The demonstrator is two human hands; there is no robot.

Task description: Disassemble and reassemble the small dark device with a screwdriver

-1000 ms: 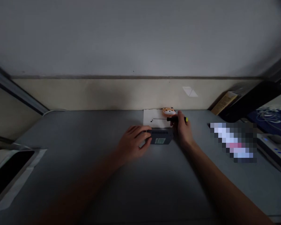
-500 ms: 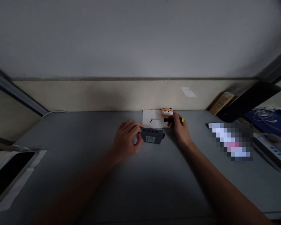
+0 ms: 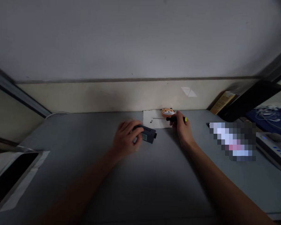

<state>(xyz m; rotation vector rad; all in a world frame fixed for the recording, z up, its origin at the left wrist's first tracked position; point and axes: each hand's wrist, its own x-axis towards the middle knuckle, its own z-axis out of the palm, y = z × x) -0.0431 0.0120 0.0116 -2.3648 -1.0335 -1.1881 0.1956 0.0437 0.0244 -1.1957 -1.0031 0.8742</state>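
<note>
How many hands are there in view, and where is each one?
2: the left hand holds the dark vented box; the right hand holds the screwdriver near the orange toy.

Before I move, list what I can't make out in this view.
Head view:
Box: left end mostly hidden by the left hand.
Label: print too small to read.
Specks on the paper: too small to identify.
Screwdriver: handle partly covered by the right hand.
White strip: cut off by the right edge.
Mosaic patch: contents pixelated.
</note>
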